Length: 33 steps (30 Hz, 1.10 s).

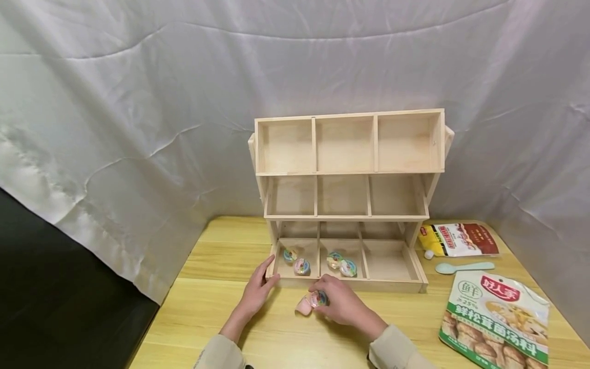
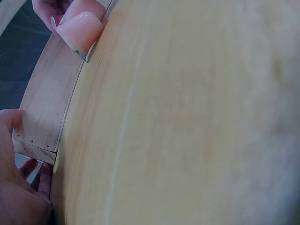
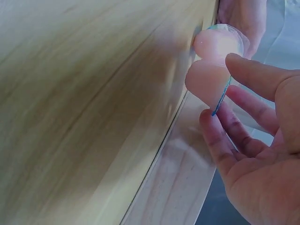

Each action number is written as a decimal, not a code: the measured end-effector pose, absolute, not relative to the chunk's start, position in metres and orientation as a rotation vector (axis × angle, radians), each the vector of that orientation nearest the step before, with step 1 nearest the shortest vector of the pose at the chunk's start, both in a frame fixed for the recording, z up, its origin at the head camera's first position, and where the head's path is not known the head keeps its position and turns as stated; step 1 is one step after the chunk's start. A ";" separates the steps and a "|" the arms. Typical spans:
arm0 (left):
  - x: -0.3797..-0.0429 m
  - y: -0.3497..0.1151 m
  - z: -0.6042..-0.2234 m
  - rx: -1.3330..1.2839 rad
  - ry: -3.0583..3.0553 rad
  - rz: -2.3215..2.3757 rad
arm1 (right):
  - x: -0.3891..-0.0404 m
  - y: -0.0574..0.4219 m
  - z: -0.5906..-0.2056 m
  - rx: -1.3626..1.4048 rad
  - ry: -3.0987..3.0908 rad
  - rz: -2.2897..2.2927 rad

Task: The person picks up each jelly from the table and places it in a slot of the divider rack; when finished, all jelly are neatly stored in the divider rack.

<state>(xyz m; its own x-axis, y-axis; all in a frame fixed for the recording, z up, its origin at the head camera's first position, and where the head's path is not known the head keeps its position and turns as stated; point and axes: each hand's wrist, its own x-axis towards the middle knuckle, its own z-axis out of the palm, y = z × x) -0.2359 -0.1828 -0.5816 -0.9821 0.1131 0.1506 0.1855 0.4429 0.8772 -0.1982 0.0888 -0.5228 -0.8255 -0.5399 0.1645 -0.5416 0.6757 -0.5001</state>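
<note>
A three-tier wooden rack (image 1: 350, 283) stands on the table. My left hand (image 1: 256, 290) holds its front left corner, with thumb and fingers on either side of the corner in the left wrist view. In front of the rack, my right hand (image 1: 343, 302) pinches a pink jelly cup (image 3: 206, 82) by its blue-edged lid. A second pink jelly cup (image 3: 218, 44) is right beside it, seemingly joined to it. Two jelly cups (image 1: 301, 266) lie in the bottom left compartment. Two more jelly cups (image 1: 348, 267) lie in the bottom middle one.
Right of the rack lie a spouted pouch (image 1: 461, 240), a pale blue spoon (image 1: 464, 267) and a large green-and-white food packet (image 1: 498, 320). A grey curtain (image 1: 184, 102) hangs behind and around the wooden table (image 1: 207, 266).
</note>
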 end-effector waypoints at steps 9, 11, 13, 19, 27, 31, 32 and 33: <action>-0.236 -0.183 -0.580 -0.257 -2.607 -1.626 | -0.199 0.094 -0.513 0.892 -2.847 0.862; -0.236 -0.183 -0.580 -0.257 -2.611 -1.628 | -0.200 0.096 -0.510 0.876 -2.841 0.866; -0.236 -0.183 -0.580 -0.260 -2.612 -1.626 | -0.200 0.099 -0.509 0.856 -2.844 0.885; -0.236 -0.184 -0.582 -0.248 -2.626 -1.588 | -0.201 0.105 -0.506 0.778 -2.851 0.960; -0.237 -0.183 -0.581 -0.237 -2.638 -1.606 | -0.205 0.109 -0.504 0.719 -2.851 0.950; -0.237 -0.182 -0.579 -0.222 -2.645 -1.601 | -0.207 0.111 -0.505 0.687 -2.852 0.961; -0.237 -0.182 -0.579 -0.218 -2.645 -1.602 | -0.207 0.112 -0.505 0.681 -2.853 0.961; -0.237 -0.182 -0.579 -0.215 -2.646 -1.603 | -0.207 0.112 -0.505 0.674 -2.853 0.962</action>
<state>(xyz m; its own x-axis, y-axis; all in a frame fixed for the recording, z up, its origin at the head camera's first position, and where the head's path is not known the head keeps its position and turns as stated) -0.2366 -0.1818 -0.5789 -0.9896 0.0972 0.1061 0.1390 0.4561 0.8790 -0.2071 0.1121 -0.5047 -0.9030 -0.3862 0.1883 -0.4214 0.7102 -0.5640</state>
